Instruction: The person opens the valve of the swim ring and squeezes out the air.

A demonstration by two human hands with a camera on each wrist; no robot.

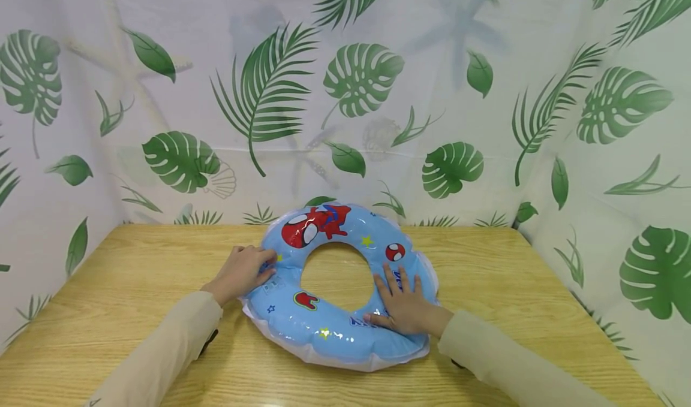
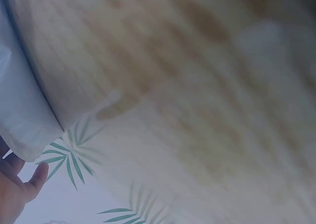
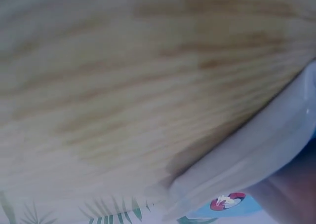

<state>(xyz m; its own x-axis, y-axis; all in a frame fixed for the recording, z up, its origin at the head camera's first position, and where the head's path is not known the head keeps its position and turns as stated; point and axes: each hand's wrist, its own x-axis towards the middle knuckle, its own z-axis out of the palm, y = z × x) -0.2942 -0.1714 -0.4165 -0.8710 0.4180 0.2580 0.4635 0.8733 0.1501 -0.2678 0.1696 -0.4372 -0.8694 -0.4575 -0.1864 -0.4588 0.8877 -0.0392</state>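
Glossy lt-blue inflatable ring [image 1: 351, 342], white seam puckered, cartoon prints on top, sits mid wood-grain worktop [image 1: 540, 299]. Your R hand [image 1: 403, 308] rests on its R side, fingers spread. Your L hand [image 1: 244, 270] has bent fingers on its L side; can't tell if pinching. Leaf-print sheet [image 1: 302, 173] behind.

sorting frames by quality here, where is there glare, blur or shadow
Head view: fairly sharp, white glints on the swim ring; left wrist view: the table smeared, its grain blurred, while the printed leaves look crisper; right wrist view: table blurred again, with a dark shadow along the swim ring's edge.
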